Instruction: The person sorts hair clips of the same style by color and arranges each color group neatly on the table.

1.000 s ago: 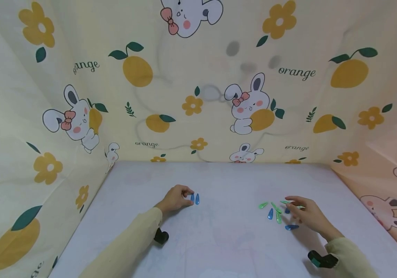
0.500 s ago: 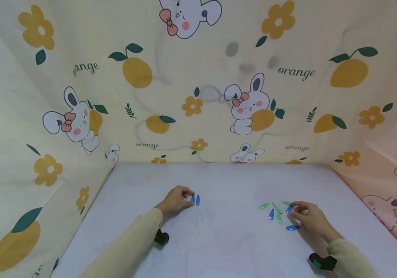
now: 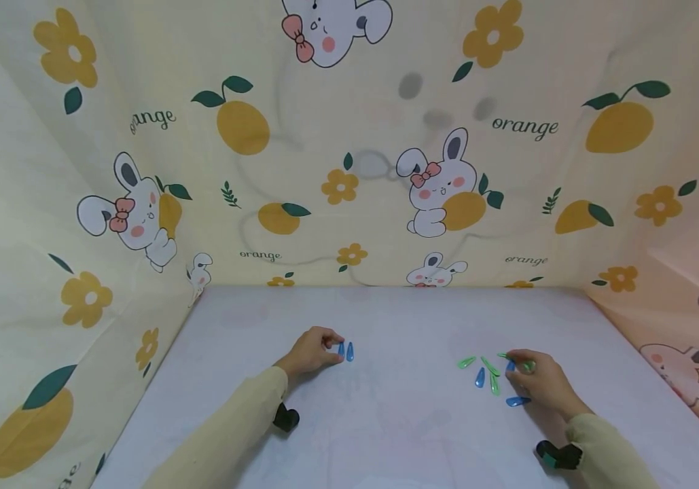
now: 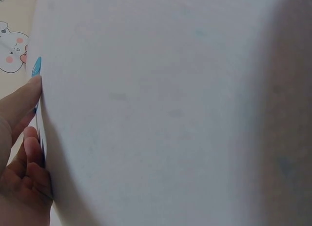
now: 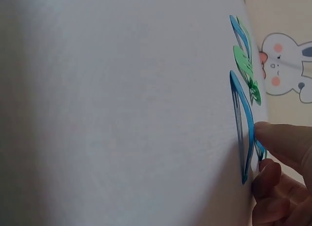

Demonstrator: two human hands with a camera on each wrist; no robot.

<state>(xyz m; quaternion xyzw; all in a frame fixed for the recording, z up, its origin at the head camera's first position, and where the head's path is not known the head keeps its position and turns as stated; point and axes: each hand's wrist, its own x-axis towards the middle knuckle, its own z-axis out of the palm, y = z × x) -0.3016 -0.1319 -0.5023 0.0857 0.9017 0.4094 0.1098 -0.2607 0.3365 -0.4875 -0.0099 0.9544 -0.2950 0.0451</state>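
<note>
Right-hand blue clip (image 3: 511, 365): one, pinched between thumb and forefinger of my right hand (image 3: 543, 384); right of and slightly beyond the landmark clip (image 3: 480, 377), also blue. Whether lifted, I cannot tell.

Left-hand blue clip (image 3: 341, 348): one, pinched at its ends by my left thumb and forefinger; well left of the landmark clip. My left hand (image 3: 309, 350) lies farther left.

Spare blue clip (image 3: 350, 351): just beside the left-hand one, on the landmark clip's side.

Near blue clip (image 3: 517, 402): right of the landmark clip and closer to me.

Green clips, four: first (image 3: 467, 363), left and beyond; second (image 3: 490, 367) and third (image 3: 494, 385), meeting just to the right; fourth (image 3: 501, 355), right and beyond, at my right forefinger.

White table (image 3: 410, 407): beneath the landmark clip.

Printed curtain (image 3: 325, 136): far beyond it; rabbits, oranges, flowers.
</note>
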